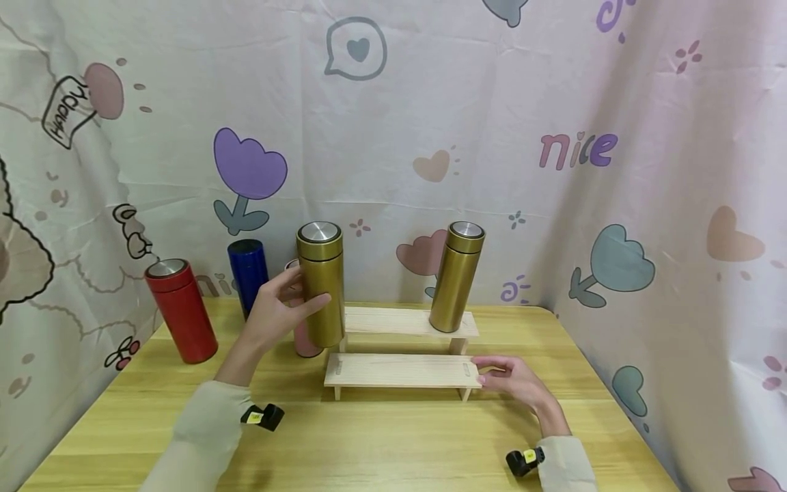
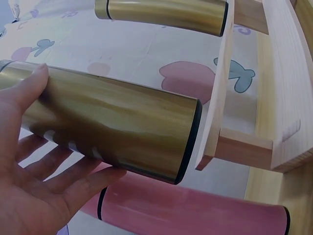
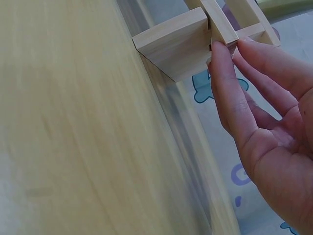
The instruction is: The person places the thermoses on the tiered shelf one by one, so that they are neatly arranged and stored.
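Far left on the wood-grain tabletop (image 1: 393,447), a red vacuum flask (image 1: 184,318) stands upright with a brushed-metal lid top. Right of it and farther back is a blue flask (image 1: 247,273), its lower part hidden by the left hand (image 1: 278,311). Left hand: partly open around a gold vacuum flask (image 1: 324,294), thumb on the near side, fingers spread along the other; grip is about mid-body. This flask is near upright, base raised above the tabletop, at the left end of the two-tier wooden stand (image 1: 399,369). A pink flask (image 1: 305,342) stands just behind and left of it, partly covered. The stand has a low near board and a higher far board. On the right part of the far board, a second gold flask (image 1: 455,287) stands upright. Right hand (image 1: 515,378): thumb and fingers nearly closed, pinching the right end of the near board. A printed curtain (image 1: 381,137) hangs beyond the tabletop, with the word "nice" at far right.
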The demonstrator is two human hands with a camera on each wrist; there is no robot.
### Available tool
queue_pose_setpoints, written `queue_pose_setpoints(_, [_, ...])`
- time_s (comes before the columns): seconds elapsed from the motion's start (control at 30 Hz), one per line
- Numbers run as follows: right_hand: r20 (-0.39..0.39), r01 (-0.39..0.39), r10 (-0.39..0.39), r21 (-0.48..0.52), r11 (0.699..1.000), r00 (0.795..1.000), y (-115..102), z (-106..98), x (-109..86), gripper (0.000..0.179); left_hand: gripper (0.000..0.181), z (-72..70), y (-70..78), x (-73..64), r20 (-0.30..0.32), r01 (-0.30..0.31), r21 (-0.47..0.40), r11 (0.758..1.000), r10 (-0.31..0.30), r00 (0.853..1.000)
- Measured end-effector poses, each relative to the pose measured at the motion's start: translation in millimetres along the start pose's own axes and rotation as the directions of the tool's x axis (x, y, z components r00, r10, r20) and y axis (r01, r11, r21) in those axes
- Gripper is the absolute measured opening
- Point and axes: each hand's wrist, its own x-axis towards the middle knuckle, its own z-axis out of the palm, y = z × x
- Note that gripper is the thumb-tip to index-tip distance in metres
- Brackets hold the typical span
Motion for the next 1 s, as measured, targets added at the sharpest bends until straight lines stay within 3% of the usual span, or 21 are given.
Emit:
queue_pose_setpoints(0.77, [0.025, 0.021, -0.022, 0.042, 0.999, 0.999, 3.7, -0.6, 1.3, 0.054, 0.064, 28.5, 7.4, 21.7, 0.038, -0.055, -0.060, 0.997, 0.057, 0.998])
queue_pose_setpoints(1.0, [0.023, 0.022, -0.023, 0.046, 0.999, 0.999, 5.1, -1.4, 2.0, 0.055, 0.071, 35.0, 9.6, 26.9, 0.051, -0.006, -0.015, 1.000, 0.006, 0.999])
